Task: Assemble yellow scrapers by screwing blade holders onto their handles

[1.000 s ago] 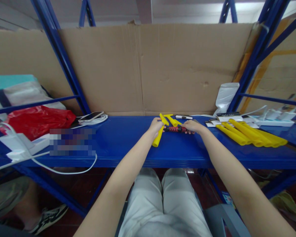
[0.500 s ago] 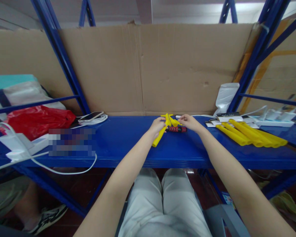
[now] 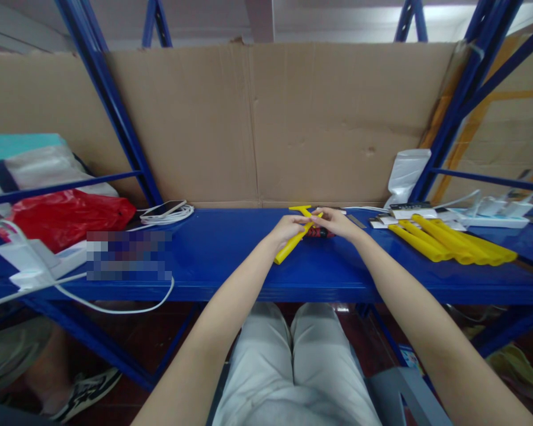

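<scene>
Both hands meet over the middle of the blue shelf. My left hand (image 3: 290,228) is closed around the yellow T-shaped plastic tool (image 3: 292,245), whose thick round handle points down toward me. Its crossbar end sticks out beyond my fingers. My right hand (image 3: 335,222) pinches the tool near its head, fingers touching those of my left hand. What lies between the fingertips is partly hidden. Just under my right hand lies a red and black tool handle (image 3: 318,232), largely covered. A thin grey strip (image 3: 356,221) rests right of my right hand.
Several yellow tubes (image 3: 448,239) lie at the right beside small white and black boxes (image 3: 411,211) and a white power strip (image 3: 493,220). At left are a red plastic bag (image 3: 71,216), coiled white cable (image 3: 171,214) and white adapters. Cardboard (image 3: 257,124) backs the blue shelf (image 3: 231,254).
My right hand has moved left, onto the yellow tool beside my left hand. The yellow flap that stood out between my hands no longer shows. The grey strip has come into view.
</scene>
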A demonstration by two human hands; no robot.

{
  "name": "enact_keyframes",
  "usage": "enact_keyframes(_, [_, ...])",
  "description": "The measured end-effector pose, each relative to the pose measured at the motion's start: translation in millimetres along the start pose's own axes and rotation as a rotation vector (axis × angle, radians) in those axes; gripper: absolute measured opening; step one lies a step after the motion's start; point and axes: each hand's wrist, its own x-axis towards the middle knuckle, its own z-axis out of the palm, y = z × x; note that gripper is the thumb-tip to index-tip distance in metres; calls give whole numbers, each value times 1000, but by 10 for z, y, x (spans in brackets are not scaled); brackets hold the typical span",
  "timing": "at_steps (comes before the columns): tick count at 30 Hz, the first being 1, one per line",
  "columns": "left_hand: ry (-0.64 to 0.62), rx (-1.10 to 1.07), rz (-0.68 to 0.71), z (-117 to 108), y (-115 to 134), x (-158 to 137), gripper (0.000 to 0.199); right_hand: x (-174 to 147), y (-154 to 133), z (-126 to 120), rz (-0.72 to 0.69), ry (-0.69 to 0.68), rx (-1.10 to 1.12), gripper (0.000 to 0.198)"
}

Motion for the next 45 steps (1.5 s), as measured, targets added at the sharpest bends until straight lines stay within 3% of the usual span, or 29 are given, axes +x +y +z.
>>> enact_keyframes(9, [113, 42, 91, 19, -27, 20, 32, 33, -20, 6, 82, 109, 110, 13])
enact_keyframes(16, [271, -14, -22, 41, 11, 17, 37, 4, -113, 13, 129, 172, 171, 12])
enact_keyframes(26, [203, -268, -125, 30, 37, 19, 47, -16, -130, 15, 206, 193, 250, 17])
enact_keyframes(29, [164, -291, -145, 26, 43, 19, 39, -9, -116, 20, 213, 201, 286, 17])
enact_keyframes(34, [7, -278, -175, 32, 51, -16, 9, -2, -90, 16, 224, 225, 365, 16])
enact_keyframes(38, [-84, -270, -177, 33, 26, -23, 5, -7, -78, 6, 226, 223, 380, 16])
enact_keyframes(45, [-65, -277, -174, 25, -2, 10, 8, -5, -92, -14, 255, 221, 366, 21])
